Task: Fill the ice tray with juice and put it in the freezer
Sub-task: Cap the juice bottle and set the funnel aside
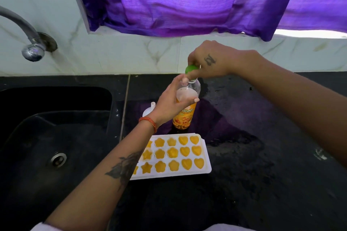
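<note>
Right hand: the right hand (pixel 210 60) is above the bottle's mouth, its fingertips pinching the green cap (pixel 191 69) at the top of the neck.
Left hand: the left hand (pixel 171 99) wraps round the upper body of the juice bottle (pixel 185 116), thumb and fingers curled on the clear part above the label; an orange thread band (pixel 149 123) circles the wrist.
Juice bottle: upright on the black counter (pixel 244 165), partly filled with orange juice, its orange label facing the camera.
Ice tray: the white ice tray (pixel 206 161) lies flat on the counter just nearer the person than the bottle, below both hands and touched by neither; the left forearm crosses over its left end. Its star, flower and heart moulds hold orange juice.
Funnel: a white funnel (pixel 150 108) sits behind the left wrist, beside the bottle.
Sink: a black sink (pixel 56 118) lies left of the counter, with a metal tap (pixel 28 43) on the tiled wall.
Curtain: a purple curtain (pixel 178 0) hangs above.
</note>
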Demonstrator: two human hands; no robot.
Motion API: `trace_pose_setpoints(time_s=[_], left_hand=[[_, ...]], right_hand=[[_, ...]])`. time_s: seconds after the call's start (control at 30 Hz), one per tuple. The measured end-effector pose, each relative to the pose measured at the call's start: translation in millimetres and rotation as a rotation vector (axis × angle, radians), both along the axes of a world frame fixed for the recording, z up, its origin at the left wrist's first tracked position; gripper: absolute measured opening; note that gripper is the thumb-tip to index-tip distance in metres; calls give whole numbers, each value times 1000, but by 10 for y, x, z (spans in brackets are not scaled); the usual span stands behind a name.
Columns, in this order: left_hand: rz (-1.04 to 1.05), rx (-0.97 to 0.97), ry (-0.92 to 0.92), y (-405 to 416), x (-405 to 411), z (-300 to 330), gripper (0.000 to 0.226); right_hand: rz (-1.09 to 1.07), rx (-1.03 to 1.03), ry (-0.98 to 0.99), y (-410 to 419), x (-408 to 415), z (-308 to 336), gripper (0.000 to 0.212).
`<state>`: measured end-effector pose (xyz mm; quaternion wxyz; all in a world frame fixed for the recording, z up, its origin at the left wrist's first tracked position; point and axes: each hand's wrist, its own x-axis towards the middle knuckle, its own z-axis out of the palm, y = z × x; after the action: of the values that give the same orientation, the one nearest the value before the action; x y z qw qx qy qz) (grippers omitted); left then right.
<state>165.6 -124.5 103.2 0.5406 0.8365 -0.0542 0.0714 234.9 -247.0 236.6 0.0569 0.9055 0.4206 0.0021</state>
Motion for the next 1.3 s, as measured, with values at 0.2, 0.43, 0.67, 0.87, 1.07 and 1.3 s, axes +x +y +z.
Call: trace_pose_setpoints(time_s=[0.2, 0.43, 0.67, 0.87, 1.07, 1.3], left_hand=[[-5, 5, 10, 27, 3, -2, 77], [-10, -9, 12, 52, 26, -25, 77], [-22, -15, 26, 56, 38, -36, 79], [-13, -16, 33, 59, 36, -14, 80], [-30, -13, 11, 38, 1, 3, 75], [-21, -8, 59, 47, 20, 15, 81]], right_hand=[[148, 7, 80, 8, -32, 145, 28], [201, -11, 17, 0, 2, 117, 27], [206, 20, 67, -31, 44, 169, 29], [180, -18, -31, 3, 74, 61, 31], [6, -80, -68, -33, 49, 13, 68], [130, 95, 182, -136, 26, 152, 51]])
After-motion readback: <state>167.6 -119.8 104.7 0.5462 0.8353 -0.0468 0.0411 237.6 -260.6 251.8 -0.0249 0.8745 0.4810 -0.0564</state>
